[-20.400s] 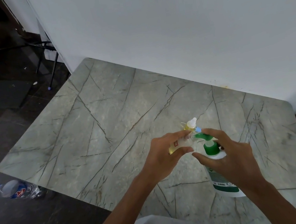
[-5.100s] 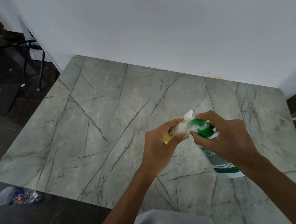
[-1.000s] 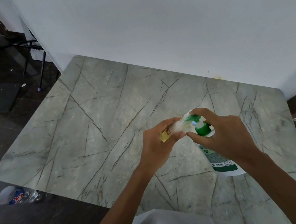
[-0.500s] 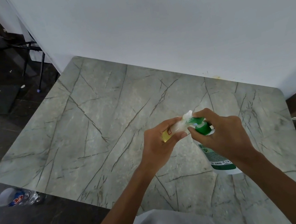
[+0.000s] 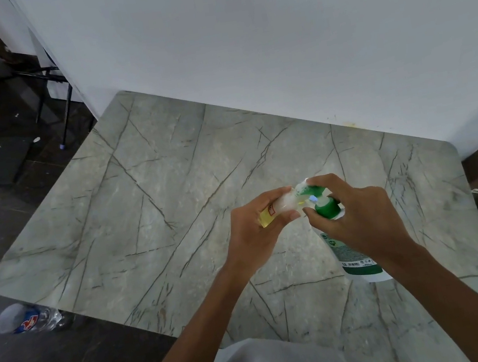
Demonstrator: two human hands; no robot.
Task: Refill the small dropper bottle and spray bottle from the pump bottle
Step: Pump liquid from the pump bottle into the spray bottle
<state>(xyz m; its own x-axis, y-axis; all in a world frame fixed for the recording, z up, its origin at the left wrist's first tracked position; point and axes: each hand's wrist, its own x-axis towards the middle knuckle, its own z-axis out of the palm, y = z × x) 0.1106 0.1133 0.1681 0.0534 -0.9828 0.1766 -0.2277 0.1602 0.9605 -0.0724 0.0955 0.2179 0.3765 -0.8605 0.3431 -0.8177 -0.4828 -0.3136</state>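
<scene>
We note the pump bottle [image 5: 355, 258] right of centre in the frame, standing on the marble table [image 5: 147, 200]. It has a white body with a green label, a green collar and a green nozzle pointing to the upper left. The right hand [image 5: 358, 218] grips its pump head. The small dropper bottle [image 5: 276, 211] lies nearly level in the left hand [image 5: 256, 235]. It is translucent with yellow liquid at its base, and its mouth meets the nozzle tip.

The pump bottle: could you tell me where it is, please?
Head view: the pump bottle stands right of centre on the table, under the right hand, beside the small bottle the left hand holds.
</scene>
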